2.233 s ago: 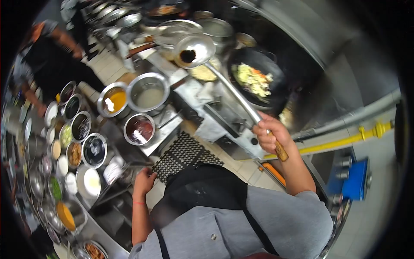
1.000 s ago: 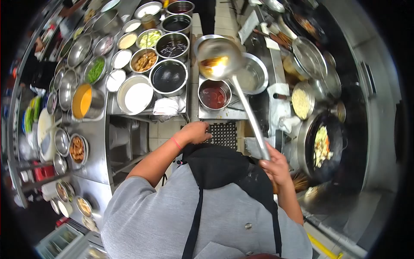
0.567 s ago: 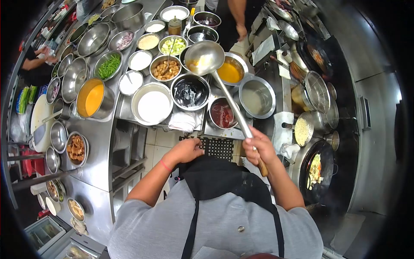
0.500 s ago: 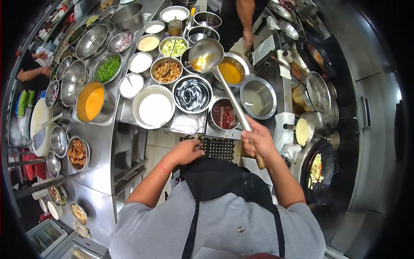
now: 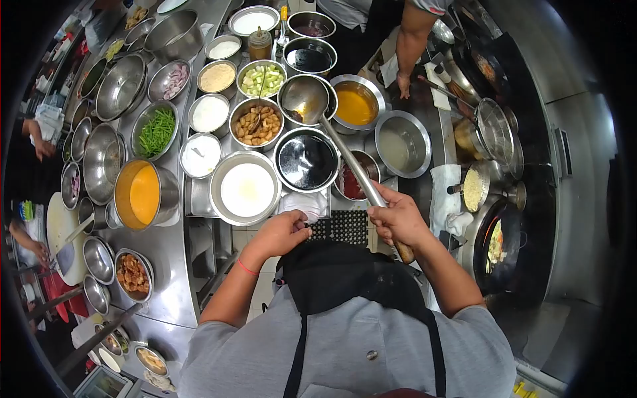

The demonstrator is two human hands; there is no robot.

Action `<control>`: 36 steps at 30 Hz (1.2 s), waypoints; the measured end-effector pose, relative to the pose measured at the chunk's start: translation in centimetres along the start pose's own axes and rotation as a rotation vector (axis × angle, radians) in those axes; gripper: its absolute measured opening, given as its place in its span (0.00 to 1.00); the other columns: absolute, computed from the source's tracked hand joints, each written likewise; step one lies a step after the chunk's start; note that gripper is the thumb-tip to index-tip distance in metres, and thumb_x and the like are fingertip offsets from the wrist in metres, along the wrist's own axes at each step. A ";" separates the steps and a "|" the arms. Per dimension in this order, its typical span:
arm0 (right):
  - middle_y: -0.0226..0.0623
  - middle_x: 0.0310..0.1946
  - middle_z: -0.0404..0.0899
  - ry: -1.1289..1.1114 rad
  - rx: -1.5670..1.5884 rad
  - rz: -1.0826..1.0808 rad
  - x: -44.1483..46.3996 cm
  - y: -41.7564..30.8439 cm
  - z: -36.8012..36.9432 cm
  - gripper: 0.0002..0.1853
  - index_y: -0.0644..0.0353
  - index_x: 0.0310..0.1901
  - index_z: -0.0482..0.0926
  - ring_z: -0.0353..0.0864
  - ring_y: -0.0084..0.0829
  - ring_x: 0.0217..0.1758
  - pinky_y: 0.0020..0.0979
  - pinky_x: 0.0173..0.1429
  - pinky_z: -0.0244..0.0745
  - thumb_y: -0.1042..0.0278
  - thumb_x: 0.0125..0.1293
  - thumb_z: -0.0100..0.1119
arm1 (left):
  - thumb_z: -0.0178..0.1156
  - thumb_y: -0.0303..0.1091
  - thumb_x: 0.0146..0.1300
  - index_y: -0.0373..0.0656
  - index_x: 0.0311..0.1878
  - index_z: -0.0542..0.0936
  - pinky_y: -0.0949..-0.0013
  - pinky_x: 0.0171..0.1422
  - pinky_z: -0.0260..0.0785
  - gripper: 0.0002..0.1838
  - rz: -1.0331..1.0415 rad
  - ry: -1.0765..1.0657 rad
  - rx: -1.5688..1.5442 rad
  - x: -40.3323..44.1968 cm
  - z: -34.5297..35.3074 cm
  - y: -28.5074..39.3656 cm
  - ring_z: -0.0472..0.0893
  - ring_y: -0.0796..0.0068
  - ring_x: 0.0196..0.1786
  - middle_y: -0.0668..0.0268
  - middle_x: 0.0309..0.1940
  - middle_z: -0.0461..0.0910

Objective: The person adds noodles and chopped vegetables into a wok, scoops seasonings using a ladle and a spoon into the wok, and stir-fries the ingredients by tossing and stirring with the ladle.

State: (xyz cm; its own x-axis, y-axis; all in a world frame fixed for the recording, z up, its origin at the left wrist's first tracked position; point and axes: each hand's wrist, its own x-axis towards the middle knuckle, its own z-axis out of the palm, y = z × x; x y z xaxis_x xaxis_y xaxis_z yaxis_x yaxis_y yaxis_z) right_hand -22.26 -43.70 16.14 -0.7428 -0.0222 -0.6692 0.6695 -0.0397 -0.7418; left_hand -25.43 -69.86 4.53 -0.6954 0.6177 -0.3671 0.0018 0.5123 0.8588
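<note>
My right hand (image 5: 402,217) is closed around the handle of a large metal ladle (image 5: 355,167). The ladle's bowl, with a little yellowish liquid in it, is over a steel bowl (image 5: 334,93), whose contents it mostly hides; I cannot tell whether they touch. My left hand (image 5: 282,233) is curled shut near my apron, with nothing visible in it, close to a folded white cloth (image 5: 303,204). Beyond it stands a bowl of dark liquid (image 5: 306,159). Partly behind the ladle handle is a bowl of red sauce (image 5: 350,182).
Left of the ladle are bowls of brown chunks (image 5: 259,123), chopped green vegetables (image 5: 263,80) and white powder (image 5: 245,190). Orange liquid (image 5: 355,104) fills a bowl to the right. A wok (image 5: 497,245) with food sits at far right. A co-worker's arm (image 5: 413,50) reaches down ahead.
The ladle's bowl has moved left and nearer me, lower over the steel bowl. My right hand keeps its grip and my left hand stays curled. The co-worker's arm ahead has shifted right.
</note>
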 end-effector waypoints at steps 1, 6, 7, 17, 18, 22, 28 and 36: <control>0.28 0.19 0.66 0.002 0.008 0.001 -0.2 0.0 0.0 0.34 0.53 0.71 0.58 0.61 0.16 0.11 0.22 0.12 0.57 0.80 0.62 0.53 | 0.64 0.38 0.59 0.33 0.49 0.77 0.67 0.44 0.72 0.20 -0.002 -0.003 -0.005 0.0 -0.1 -0.1 0.81 0.68 0.37 0.58 0.36 0.81; 0.28 0.19 0.65 -0.109 0.317 0.032 -0.8 0.2 -1.7 0.33 0.52 0.71 0.58 0.59 0.16 0.10 0.21 0.12 0.58 0.77 0.64 0.52 | 0.64 0.39 0.59 0.33 0.49 0.77 0.67 0.44 0.72 0.20 -0.028 -0.014 -0.006 0.0 -0.1 -1.0 0.81 0.68 0.38 0.58 0.36 0.82; 0.28 0.19 0.66 -0.160 0.441 0.065 -0.8 0.2 -2.1 0.33 0.52 0.71 0.57 0.59 0.16 0.10 0.22 0.12 0.58 0.77 0.64 0.52 | 0.64 0.39 0.59 0.33 0.48 0.77 0.67 0.44 0.72 0.20 -0.041 -0.011 -0.018 0.0 0.0 -1.0 0.81 0.68 0.38 0.59 0.36 0.82; 0.29 0.23 0.64 -0.529 1.093 0.054 -6.4 4.4 -8.1 0.27 0.50 0.70 0.56 0.58 0.13 0.11 0.19 0.10 0.60 0.73 0.70 0.42 | 0.64 0.40 0.59 0.37 0.49 0.78 0.68 0.41 0.71 0.19 0.086 -0.110 0.091 1.8 3.0 5.3 0.79 0.69 0.35 0.60 0.35 0.81; 0.30 0.24 0.64 -0.610 1.211 -0.010 -8.3 6.0 -9.3 0.28 0.53 0.71 0.52 0.58 0.13 0.11 0.18 0.10 0.60 0.72 0.70 0.40 | 0.64 0.40 0.58 0.38 0.50 0.78 0.67 0.41 0.71 0.20 0.105 -0.124 0.132 2.2 4.0 6.0 0.79 0.69 0.35 0.60 0.35 0.81; 0.31 0.25 0.62 -0.528 1.369 -0.286 -21.3 11.1 -14.1 0.31 0.60 0.72 0.47 0.60 0.12 0.11 0.19 0.10 0.61 0.72 0.70 0.41 | 0.64 0.42 0.57 0.36 0.46 0.78 0.64 0.42 0.72 0.20 0.226 -0.193 0.231 4.3 9.6 7.0 0.81 0.62 0.36 0.56 0.33 0.81; 0.26 0.19 0.64 0.536 0.924 -0.455 -35.6 19.6 -23.8 0.23 0.48 0.67 0.61 0.58 0.14 0.10 0.19 0.09 0.53 0.67 0.71 0.46 | 0.65 0.39 0.57 0.34 0.45 0.78 0.66 0.41 0.72 0.19 0.206 -0.376 0.326 5.1 17.4 11.0 0.80 0.66 0.33 0.57 0.30 0.81; 0.31 0.21 0.73 1.395 -0.306 -0.318 -29.5 35.7 -38.9 0.31 0.59 0.69 0.61 0.68 0.23 0.13 0.27 0.18 0.66 0.75 0.62 0.53 | 0.62 0.33 0.61 0.34 0.40 0.78 0.73 0.32 0.68 0.11 0.089 -0.497 0.189 4.1 19.0 13.3 0.76 0.78 0.27 0.67 0.24 0.77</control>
State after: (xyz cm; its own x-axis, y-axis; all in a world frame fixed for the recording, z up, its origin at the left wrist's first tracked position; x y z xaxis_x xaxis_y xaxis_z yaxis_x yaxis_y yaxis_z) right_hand 23.97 -5.56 7.64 -0.3633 0.9189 0.1535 0.5910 0.3547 -0.7245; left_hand -14.67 -49.16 7.68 -0.2627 0.8482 -0.4600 0.2067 0.5151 0.8318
